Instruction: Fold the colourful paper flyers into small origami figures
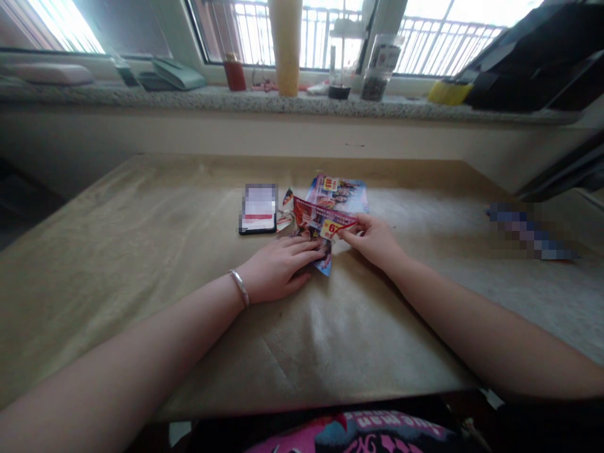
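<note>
1. So I'm standing right here, and the thing in play is a creased leaflet (309,212), lying on the surface (283,358) dead ahead of the person, at 12 o'clock, between both hands.
2. Grip check: the right hand (375,242) has the leaflet's 3 o'clock edge pinched between thumb and fingers. The left hand (278,264) isn't clamping anything; its fingers lie flattish across the leaflet's lower part.
3. Tips, imo: press with the flat of the left fingers near the crease, so the paper doesn't skate around. Pinch lightly with the right, right at the edge, and move it slowly; glossy-looking paper probably slips or tears if yanked. Lining edges up before pressing down should give a cleaner crease.
4. Watch the clutter too: the phone (259,211) sits off the leaflet at 10 o'clock, close enough to get bumped, I'd guess.
5. Headcount: two hands, one bracelet (240,288) on the left wrist, one phone, one leaflet being handled. Another printed sheet (346,192) shows just past it at 1 o'clock; can't tell if it's a stack.
6. Also one pixelated item (523,229) way over at 3 o'clock, and one tall yellow cylinder (287,56) on the windowsill (189,100) at 12.
</note>
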`<control>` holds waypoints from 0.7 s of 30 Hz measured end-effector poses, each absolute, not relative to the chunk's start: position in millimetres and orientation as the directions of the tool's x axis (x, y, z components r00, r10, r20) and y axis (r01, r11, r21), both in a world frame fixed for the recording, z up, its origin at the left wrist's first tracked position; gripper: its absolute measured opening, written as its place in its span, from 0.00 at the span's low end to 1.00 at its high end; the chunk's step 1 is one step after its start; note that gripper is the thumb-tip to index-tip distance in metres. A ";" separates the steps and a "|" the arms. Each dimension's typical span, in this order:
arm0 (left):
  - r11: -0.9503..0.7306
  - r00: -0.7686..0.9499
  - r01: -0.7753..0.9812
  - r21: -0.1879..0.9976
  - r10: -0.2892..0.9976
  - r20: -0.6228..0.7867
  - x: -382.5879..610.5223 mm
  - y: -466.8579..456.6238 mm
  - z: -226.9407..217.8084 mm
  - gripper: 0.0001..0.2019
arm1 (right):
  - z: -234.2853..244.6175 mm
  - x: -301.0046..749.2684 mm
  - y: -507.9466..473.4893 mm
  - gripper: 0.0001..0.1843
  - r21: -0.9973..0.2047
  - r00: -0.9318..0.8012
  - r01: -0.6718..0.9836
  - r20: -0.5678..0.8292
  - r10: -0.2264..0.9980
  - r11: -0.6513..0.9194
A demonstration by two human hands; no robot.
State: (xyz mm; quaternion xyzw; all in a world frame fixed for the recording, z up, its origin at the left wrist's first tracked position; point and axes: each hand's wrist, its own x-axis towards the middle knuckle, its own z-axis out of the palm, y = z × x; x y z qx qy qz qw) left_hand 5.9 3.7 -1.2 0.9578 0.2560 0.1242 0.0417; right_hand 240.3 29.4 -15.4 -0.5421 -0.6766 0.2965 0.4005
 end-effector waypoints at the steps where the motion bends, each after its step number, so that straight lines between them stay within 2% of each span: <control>1: -0.862 0.834 0.488 0.139 0.507 0.218 5.6 3.6 -0.8 0.23 | -14.4 241.6 29.3 0.12 -0.834 -0.077 0.501 0.223 0.972 0.231; 5: -0.861 0.833 0.492 0.128 0.508 0.218 5.4 3.1 0.1 0.23 | -12.0 245.3 28.4 0.11 -0.837 -0.057 0.496 0.232 0.971 0.229; 12: -0.910 0.879 0.408 0.068 0.412 0.240 5.9 1.9 1.2 0.19 | -15.1 245.3 27.9 0.10 -0.778 -0.124 0.579 0.212 0.969 0.244; 18: -0.896 0.873 0.439 0.061 0.442 0.209 5.9 1.8 2.2 0.19 | -13.8 244.2 27.6 0.11 -0.818 -0.193 0.508 0.198 0.961 0.270; 21: -0.887 0.859 0.461 0.041 0.457 0.231 5.4 1.8 2.8 0.21 | -13.1 244.9 26.6 0.12 -0.800 -0.218 0.517 0.221 0.951 0.305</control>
